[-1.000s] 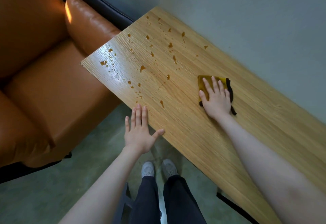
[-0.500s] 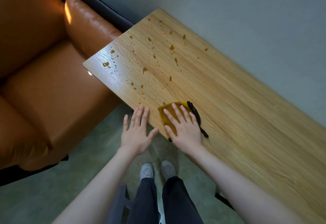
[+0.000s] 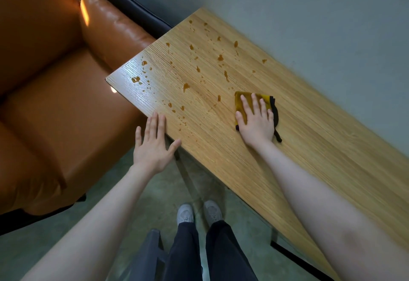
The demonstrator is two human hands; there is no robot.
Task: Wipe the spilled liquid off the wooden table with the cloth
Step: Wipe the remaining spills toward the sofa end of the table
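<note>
Grip, right hand (image 3: 256, 123): palm down with straight, slightly spread fingers, pressing flat on the cloth (image 3: 243, 103); nothing is pinched or curled round
Grip, left hand (image 3: 152, 148): flat and holding nothing, fingers straight, fingertips lying on the near edge of the wooden table (image 3: 309, 148), thumb spread out along that edge
Cloth: folded mustard-yellow pad with a black trim, lying flat about mid-width of the tabletop, mostly covered by the right hand; its yellow part shows beyond the fingertips and beside the thumb
Cloth axis: long side runs from the wrist toward the fingertips, pointing away from the person toward the wall side; the black trim lines the edge by the little finger and trails out past the heel of the hand
Spilled liquid (image 3: 186, 86): amber drops and small puddles scattered over the table's end nearest the sofa, to the left of the cloth; the nearest drop sits just beside the cloth's far left corner
Table axis: long, running from upper left to lower right along a grey wall
Surroundings: orange leather sofa (image 3: 55, 103) touching or just beside the table's left end; person's pale shoes (image 3: 186, 213) on the greenish floor below
</note>
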